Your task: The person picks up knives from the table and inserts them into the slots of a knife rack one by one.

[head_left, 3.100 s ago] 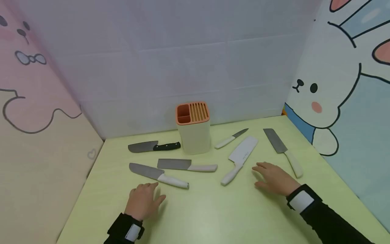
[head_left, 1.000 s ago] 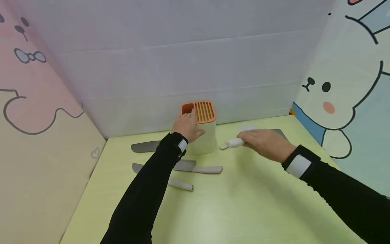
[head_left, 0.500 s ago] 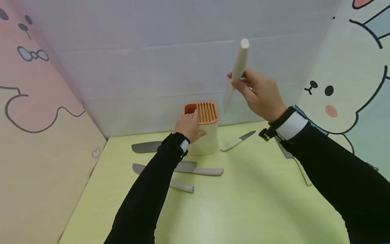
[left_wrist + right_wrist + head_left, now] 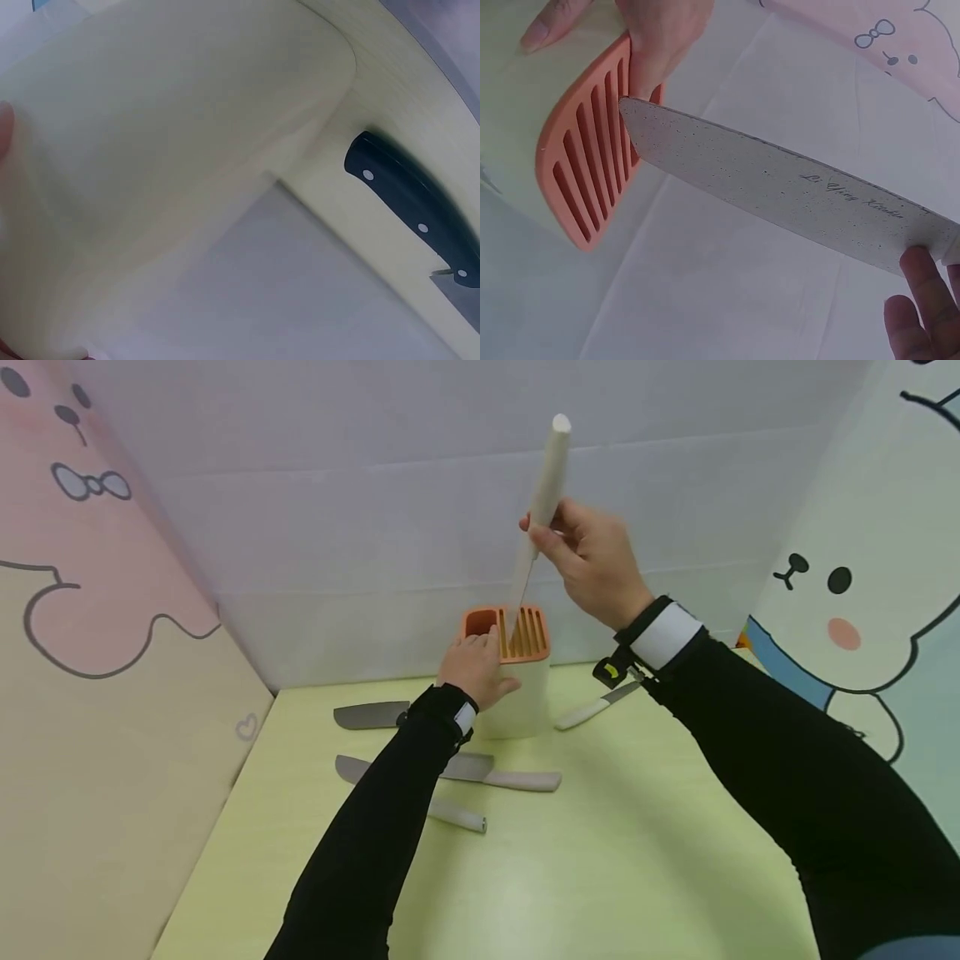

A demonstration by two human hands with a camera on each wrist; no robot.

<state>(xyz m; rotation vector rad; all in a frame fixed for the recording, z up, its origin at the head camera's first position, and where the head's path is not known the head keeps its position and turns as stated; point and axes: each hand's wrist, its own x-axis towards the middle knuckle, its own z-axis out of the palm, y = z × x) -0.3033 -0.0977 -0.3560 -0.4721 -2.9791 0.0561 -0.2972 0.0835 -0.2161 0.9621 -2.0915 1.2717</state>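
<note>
On the far left of the pale green counter (image 4: 600, 877) lies a black-handled knife (image 4: 367, 715), flat and partly hidden behind the person's left sleeve; nearer the front lie two more knives, a grey-bladed one with a white handle (image 4: 457, 815) and a grey-handled one (image 4: 517, 779), both flat on their sides and pointing leftward, just apart from each other.

The left hand (image 4: 474, 670) has its grip wrapped about the upper left side of the knife block (image 4: 517, 693), fingers curled against the cream wall up by the orange rim, which looks meant to steady the block against tipping; the left wrist view shows little beyond that cream wall and the black handle beside it.

Above the block the right hand (image 4: 592, 560) pinches the white knife (image 4: 542, 502) where handle meets blade, fingers closed round it, handle pointing up and blade pointing down; held so steeply, the blade lines up with the slots. The right wrist view shows the speckled white blade (image 4: 780, 195) with its corner touching the orange slotted top (image 4: 592, 180), right at one of the slots, though I cannot tell whether it has gone in.

To the right of the block, a small white-handled knife (image 4: 592, 708) lies on the counter, partly under the right forearm.
</note>
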